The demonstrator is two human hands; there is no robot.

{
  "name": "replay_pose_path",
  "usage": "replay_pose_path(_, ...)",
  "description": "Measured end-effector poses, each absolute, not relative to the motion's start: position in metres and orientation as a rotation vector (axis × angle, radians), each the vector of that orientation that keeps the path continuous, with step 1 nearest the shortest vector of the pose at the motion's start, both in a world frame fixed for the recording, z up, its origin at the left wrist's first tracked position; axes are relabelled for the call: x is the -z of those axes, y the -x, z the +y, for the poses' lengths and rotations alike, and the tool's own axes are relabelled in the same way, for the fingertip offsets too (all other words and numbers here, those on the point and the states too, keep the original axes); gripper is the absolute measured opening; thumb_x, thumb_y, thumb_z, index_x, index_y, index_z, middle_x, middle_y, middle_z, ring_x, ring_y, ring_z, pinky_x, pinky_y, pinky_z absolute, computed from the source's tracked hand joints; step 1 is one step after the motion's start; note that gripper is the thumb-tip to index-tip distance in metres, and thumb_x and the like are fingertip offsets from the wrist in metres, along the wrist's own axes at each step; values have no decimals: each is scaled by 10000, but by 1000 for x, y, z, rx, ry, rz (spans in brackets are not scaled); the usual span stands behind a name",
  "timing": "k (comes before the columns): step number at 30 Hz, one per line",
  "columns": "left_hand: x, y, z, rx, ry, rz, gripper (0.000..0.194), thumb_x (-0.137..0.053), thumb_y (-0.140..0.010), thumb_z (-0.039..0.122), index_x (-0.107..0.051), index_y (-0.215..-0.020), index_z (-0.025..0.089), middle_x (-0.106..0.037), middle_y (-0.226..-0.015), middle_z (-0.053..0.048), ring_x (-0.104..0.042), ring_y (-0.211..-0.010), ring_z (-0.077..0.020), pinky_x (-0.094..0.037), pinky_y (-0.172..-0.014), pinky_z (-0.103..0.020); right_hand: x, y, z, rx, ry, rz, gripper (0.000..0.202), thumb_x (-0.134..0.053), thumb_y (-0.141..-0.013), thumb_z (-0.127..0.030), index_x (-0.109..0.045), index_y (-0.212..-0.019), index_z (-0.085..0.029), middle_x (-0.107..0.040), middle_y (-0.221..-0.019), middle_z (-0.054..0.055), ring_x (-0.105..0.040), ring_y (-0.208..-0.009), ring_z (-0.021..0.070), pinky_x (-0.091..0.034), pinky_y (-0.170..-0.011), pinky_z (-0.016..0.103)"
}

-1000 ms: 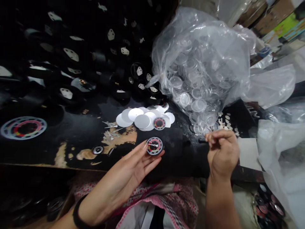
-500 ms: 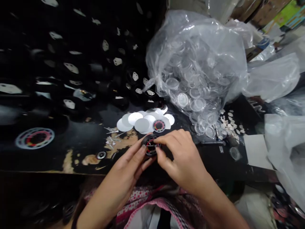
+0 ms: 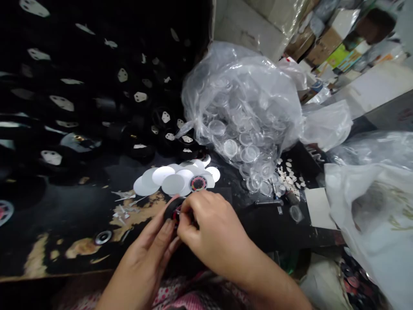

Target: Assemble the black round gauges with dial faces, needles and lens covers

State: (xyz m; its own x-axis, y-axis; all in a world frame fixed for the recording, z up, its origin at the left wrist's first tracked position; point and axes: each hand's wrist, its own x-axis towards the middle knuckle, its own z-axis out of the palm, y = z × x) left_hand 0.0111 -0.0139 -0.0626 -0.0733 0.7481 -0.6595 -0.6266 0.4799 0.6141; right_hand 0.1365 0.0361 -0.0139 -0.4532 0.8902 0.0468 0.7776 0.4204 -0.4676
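Note:
My left hand (image 3: 150,247) is closed around a small round black gauge (image 3: 171,210), its dial face marked in red and tilted toward me. My right hand (image 3: 211,230) bends over that gauge, thumb and index finger pinched together at the dial; whatever lies between the fingertips is hidden. Just beyond the hands a pile of blank white discs (image 3: 173,184) is spread out, with one printed dial disc (image 3: 198,184) on it. To the left lie several thin white pointers (image 3: 124,212) and a small black-and-silver ring (image 3: 103,237).
A clear plastic bag (image 3: 238,64) of transparent round covers (image 3: 250,153) stands behind. Small pale pieces (image 3: 290,178) and a white card (image 3: 320,208) lie at right. Many black housings with white tabs (image 3: 51,157) fill the back left. A white plastic bag (image 3: 380,241) bulges at far right.
The view has shifted right, so everything on the table sits farther left. The gauge stays in my left hand, while my right hand has turned further over it, covering more of the dial.

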Motion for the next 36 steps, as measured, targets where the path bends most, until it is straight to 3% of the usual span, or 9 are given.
replay_pose_path(3, 67, -4, -12, -1107, -259, 1268, 414, -870, -719, 415, -774, -1121, 380, -678, -1376, 52, -456, -1434, -264, -448, -1100, -252, 13, -144, 44, -787, 1334, -2326, 74, -624, -909, -161, -640, -839, -183, -682, -825, 1, -606, -748, 140, -456, -711, 270)
replay_pose_path(6, 59, -1, -9, -1143, -197, 1184, 434, -883, -681, 472, -785, -1089, 361, -689, -1362, 35, -498, -1400, -298, -555, -1004, -285, 16, -160, 73, -804, 1306, -2107, 74, -620, -934, -211, -688, -914, -187, -700, -896, 20, -647, -836, 149, -497, -783, 274)
replay_pose_path(9, 51, -3, -6, -1179, -158, 1093, 429, -895, -674, 444, -789, -1063, 295, -734, -1282, -21, -582, -1315, -319, -612, -922, -302, 25, -175, 117, -406, 1655, -1829, 332, -651, -914, -239, -644, -1225, -123, -630, -1236, 169, -629, -1080, 269, -480, -958, 445)
replay_pose_path(12, 48, -2, -7, -1120, -119, 1068, 427, -921, -642, 409, -791, -1012, 241, -786, -1123, -63, -699, -1130, -325, -642, -855, -319, 35, -184, 147, -336, 1803, -1813, 488, -677, -858, -174, -595, -1329, -79, -566, -1323, 234, -596, -1169, 348, -435, -1021, 556)
replay_pose_path(19, 55, 0, -6, -1109, -58, 1026, 426, -940, -621, 377, -789, -994, 236, -796, -1075, -50, -744, -978, -252, -642, -829, -284, 39, -205, 141, -340, 1587, -1722, 336, -574, -921, -272, -680, -1227, -185, -675, -1149, 109, -645, -1039, 220, -526, -916, 389)
replay_pose_path(25, 53, 2, -3, -1158, -108, 991, 305, -812, -810, 321, -756, -1097, 234, -777, -1155, -63, -726, -1064, -240, -608, -908, -273, 31, -199, 121, -814, 1517, -1444, 317, -633, -884, -322, -648, -1153, -156, -729, -819, 31, -620, -525, 119, -533, -606, 295)
replay_pose_path(30, 47, 6, 0, -1268, -138, 850, 166, -758, -858, 325, -786, -1003, 247, -790, -1068, -21, -690, -1153, -247, -524, -1065, -325, 25, -170, 80, -1158, 1400, -1649, 174, -649, -911, -329, -741, -991, -205, -762, -877, 29, -642, -565, 115, -538, -567, 257)
replay_pose_path(33, 46, 4, 2, -1308, -147, 828, 117, -762, -859, 303, -798, -953, 243, -798, -970, -3, -726, -1045, -214, -536, -1057, -340, 28, -161, 65, -1041, 1346, -1747, 163, -638, -926, -293, -774, -975, -217, -752, -993, 56, -674, -716, 140, -548, -610, 254)
replay_pose_path(36, 46, 1, 3, -1328, -129, 825, 93, -774, -850, 268, -797, -931, 227, -800, -1009, -3, -732, -1015, -194, -558, -1024, -318, 35, -160, 62, -1027, 1342, -1704, 177, -626, -932, -303, -768, -964, -204, -727, -970, 53, -628, -620, 109, -524, -560, 242)
